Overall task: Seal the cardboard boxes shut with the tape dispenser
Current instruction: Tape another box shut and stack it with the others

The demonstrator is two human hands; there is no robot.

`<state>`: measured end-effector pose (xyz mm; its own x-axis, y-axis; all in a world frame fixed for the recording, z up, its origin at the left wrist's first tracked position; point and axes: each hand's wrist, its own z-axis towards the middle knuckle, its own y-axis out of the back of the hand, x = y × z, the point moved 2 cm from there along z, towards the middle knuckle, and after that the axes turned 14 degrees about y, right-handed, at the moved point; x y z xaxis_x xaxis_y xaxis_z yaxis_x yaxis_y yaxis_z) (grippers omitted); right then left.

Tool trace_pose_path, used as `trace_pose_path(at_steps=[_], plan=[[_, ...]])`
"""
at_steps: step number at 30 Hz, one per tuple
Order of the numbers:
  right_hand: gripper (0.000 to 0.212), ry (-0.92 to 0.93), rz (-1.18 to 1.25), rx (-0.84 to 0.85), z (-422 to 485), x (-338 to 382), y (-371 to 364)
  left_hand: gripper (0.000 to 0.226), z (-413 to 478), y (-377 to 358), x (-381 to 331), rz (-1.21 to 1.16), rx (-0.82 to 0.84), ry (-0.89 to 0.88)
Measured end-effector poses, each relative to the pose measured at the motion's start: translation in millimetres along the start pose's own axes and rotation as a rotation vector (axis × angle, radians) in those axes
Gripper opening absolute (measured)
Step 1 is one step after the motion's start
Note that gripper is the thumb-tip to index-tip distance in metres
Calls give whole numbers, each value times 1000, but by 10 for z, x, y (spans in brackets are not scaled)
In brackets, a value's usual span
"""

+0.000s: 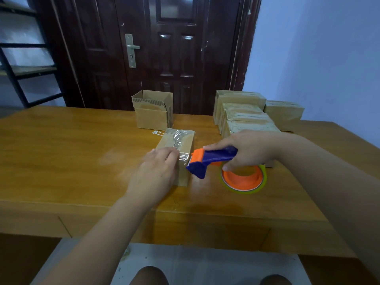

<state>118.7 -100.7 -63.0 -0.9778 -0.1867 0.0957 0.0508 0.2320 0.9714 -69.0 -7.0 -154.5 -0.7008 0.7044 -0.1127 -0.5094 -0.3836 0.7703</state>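
A small closed cardboard box (181, 140) lies in the middle of the wooden table (72, 145), with clear tape running along its top and over its near end. My left hand (154, 173) lies flat over the box's near end, fingers pressing the tape down. My right hand (248, 149) grips the blue handle of the tape dispenser (209, 159), whose orange and blue head sits at the box's near right corner. Its orange reel with the tape roll (242, 179) hangs just above the table.
An open cardboard box (152, 112) stands behind the taped one. Several closed boxes (246, 114) are stacked at the back right. A dark door (164, 48) is behind the table, with a metal shelf (20, 68) at the left. My knees show below the table edge.
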Motion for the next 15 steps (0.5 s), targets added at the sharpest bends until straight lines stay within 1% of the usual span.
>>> trace_pose_path(at_steps=[1,3,5,7,9,12,15], plan=[[63,-1,5,14,21,9,35,38,-10,15,-44,54,-13,-30],[62,-4,1,50,60,29,103,42,-5,27,-148,44,3,-55],[60,1,19,81,86,30,157,46,18,0,-218,-96,36,-13],[57,1,61,99,108,2,178,42,30,-30,-244,-221,37,31],[56,-8,131,113,123,-49,168,40,33,-48,-236,-268,18,52],[54,-16,325,107,107,-149,83,40,62,-49,-199,-258,2,12],[52,-11,424,119,106,-235,-67,39,82,-35,-177,-190,71,-56]])
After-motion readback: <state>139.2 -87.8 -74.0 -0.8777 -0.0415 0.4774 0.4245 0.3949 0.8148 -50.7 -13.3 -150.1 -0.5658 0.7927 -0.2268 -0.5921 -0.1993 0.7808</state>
